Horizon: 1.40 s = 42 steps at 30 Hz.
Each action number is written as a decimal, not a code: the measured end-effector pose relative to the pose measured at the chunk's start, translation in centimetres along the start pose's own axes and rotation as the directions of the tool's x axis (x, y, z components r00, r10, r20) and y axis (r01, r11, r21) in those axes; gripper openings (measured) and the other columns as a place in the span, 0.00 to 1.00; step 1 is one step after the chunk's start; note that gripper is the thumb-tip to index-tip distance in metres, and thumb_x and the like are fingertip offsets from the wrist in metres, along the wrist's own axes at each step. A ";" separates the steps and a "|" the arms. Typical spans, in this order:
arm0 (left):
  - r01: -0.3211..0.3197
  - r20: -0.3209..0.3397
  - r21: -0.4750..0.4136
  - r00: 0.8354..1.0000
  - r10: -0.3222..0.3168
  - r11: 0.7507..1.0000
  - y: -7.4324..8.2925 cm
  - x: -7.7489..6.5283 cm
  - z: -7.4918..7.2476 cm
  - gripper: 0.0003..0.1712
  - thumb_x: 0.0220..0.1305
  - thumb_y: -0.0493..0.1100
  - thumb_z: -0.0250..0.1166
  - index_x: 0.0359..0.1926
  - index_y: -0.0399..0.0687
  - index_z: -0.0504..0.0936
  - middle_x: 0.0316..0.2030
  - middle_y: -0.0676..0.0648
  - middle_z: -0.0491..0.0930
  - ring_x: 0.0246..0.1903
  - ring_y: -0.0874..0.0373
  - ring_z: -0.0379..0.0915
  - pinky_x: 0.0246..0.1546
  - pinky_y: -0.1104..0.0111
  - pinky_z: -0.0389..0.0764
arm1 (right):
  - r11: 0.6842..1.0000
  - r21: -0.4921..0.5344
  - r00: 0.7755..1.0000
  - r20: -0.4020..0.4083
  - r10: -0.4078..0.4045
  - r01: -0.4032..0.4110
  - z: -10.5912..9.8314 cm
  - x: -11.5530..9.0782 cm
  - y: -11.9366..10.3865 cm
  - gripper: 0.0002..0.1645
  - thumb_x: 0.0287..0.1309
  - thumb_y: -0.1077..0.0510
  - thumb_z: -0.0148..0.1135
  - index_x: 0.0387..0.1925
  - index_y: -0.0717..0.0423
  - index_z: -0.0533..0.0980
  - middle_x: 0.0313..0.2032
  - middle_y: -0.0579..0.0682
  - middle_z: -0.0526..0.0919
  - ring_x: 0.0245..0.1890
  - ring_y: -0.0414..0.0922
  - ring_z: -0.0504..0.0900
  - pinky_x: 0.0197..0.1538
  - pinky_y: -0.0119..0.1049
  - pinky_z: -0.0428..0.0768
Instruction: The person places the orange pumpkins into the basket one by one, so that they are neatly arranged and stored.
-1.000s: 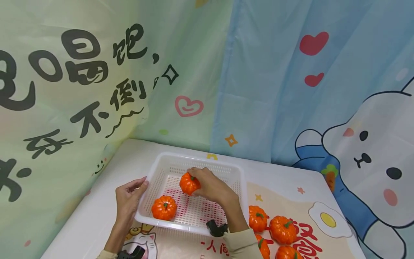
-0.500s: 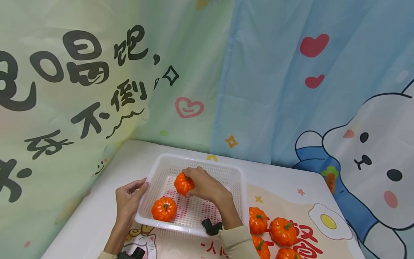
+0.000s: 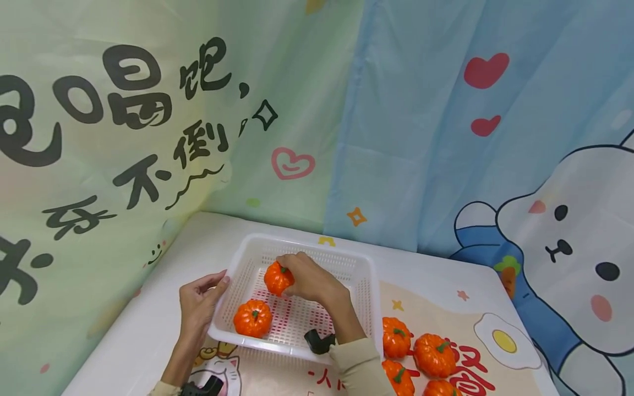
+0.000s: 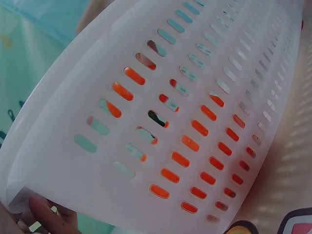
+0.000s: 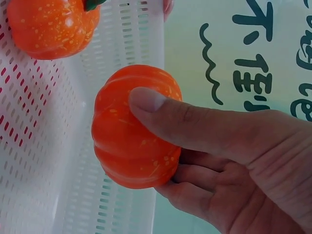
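Right hand [image 3: 313, 278] clamps a pumpkin [image 3: 277, 279] over the basket [image 3: 267, 345] — left hand [image 3: 197, 300] pinches the rim [image 4: 48, 85], presumably for steadiness.

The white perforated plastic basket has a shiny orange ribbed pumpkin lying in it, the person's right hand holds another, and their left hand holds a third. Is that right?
Not quite: the left hand holds the basket by its rim, not a pumpkin, as the head view shows. An orange pumpkin does lie inside, and the right hand holds another pumpkin.
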<state>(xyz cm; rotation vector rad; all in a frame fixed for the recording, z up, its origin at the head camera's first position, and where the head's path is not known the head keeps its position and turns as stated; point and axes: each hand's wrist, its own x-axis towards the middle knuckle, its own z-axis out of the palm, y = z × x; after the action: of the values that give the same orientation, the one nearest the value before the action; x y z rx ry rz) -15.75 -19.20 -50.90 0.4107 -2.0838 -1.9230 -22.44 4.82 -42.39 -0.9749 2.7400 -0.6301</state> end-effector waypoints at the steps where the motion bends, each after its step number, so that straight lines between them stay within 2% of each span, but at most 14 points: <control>1: 0.000 0.000 0.002 1.000 0.000 1.000 0.0 0.0 0.0 0.20 0.76 0.46 0.72 0.60 0.36 0.89 0.55 0.31 0.89 0.36 0.58 0.90 0.39 0.71 0.92 | 1.000 -0.003 1.000 0.005 0.000 0.000 0.1 0.2 -0.1 0.38 0.56 0.64 0.84 0.68 0.61 0.80 0.61 0.54 0.88 0.59 0.52 0.81 0.71 0.48 0.81; 5: 0.003 -0.008 0.022 1.000 -0.003 1.000 -0.1 0.1 -0.2 0.20 0.75 0.46 0.73 0.60 0.37 0.89 0.55 0.32 0.89 0.37 0.55 0.91 0.38 0.71 0.91 | 1.000 -0.016 0.999 0.030 -0.009 0.010 0.5 0.9 -0.4 0.37 0.56 0.63 0.84 0.67 0.60 0.81 0.59 0.51 0.88 0.58 0.50 0.80 0.71 0.44 0.81; 11: 0.007 -0.005 0.022 1.000 -0.006 1.000 -0.1 0.2 -0.1 0.21 0.75 0.45 0.72 0.60 0.36 0.88 0.55 0.31 0.89 0.38 0.55 0.90 0.38 0.73 0.91 | 1.000 -0.030 0.999 0.054 0.006 -0.004 0.8 2.1 -0.6 0.41 0.56 0.61 0.85 0.70 0.59 0.80 0.62 0.51 0.88 0.61 0.49 0.80 0.71 0.42 0.81; 16: 0.008 0.000 0.004 1.000 -0.008 1.000 -0.2 0.3 0.0 0.21 0.75 0.45 0.73 0.60 0.36 0.88 0.56 0.32 0.89 0.37 0.57 0.90 0.39 0.72 0.91 | 0.999 -0.047 0.999 0.055 0.004 -0.001 1.0 2.5 -0.3 0.42 0.57 0.61 0.84 0.72 0.59 0.78 0.62 0.52 0.86 0.62 0.51 0.79 0.72 0.43 0.80; 23: 0.011 0.003 -0.009 1.000 -0.011 1.000 -0.3 0.4 0.1 0.20 0.75 0.44 0.72 0.61 0.35 0.88 0.54 0.31 0.89 0.34 0.64 0.88 0.37 0.73 0.91 | 0.998 -0.060 0.999 0.053 -0.010 0.014 1.7 3.0 0.2 0.40 0.55 0.62 0.85 0.69 0.60 0.80 0.60 0.52 0.88 0.60 0.50 0.80 0.70 0.41 0.81; 32: 0.021 0.009 -0.010 1.000 -0.021 1.000 -0.3 0.6 -0.1 0.20 0.76 0.42 0.72 0.61 0.35 0.88 0.55 0.31 0.89 0.33 0.66 0.87 0.37 0.74 0.90 | 1.000 -0.001 0.999 0.036 0.006 -0.006 3.1 3.9 0.4 0.39 0.55 0.63 0.84 0.69 0.59 0.81 0.59 0.52 0.87 0.59 0.48 0.79 0.70 0.40 0.82; 42: 0.026 0.002 -0.006 1.000 -0.026 1.000 -0.3 0.5 -0.1 0.21 0.75 0.44 0.72 0.61 0.36 0.88 0.55 0.31 0.89 0.33 0.66 0.87 0.38 0.75 0.90 | 0.999 0.030 0.996 0.076 0.042 -0.045 3.6 4.2 0.7 0.41 0.54 0.62 0.85 0.70 0.58 0.80 0.57 0.53 0.85 0.59 0.48 0.77 0.72 0.39 0.81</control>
<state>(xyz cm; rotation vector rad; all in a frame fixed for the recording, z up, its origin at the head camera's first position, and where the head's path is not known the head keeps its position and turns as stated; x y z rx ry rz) -16.21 -19.52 -51.21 0.4369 -2.0838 -1.9447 -25.05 1.48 -45.98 -0.9103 2.6695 -0.6148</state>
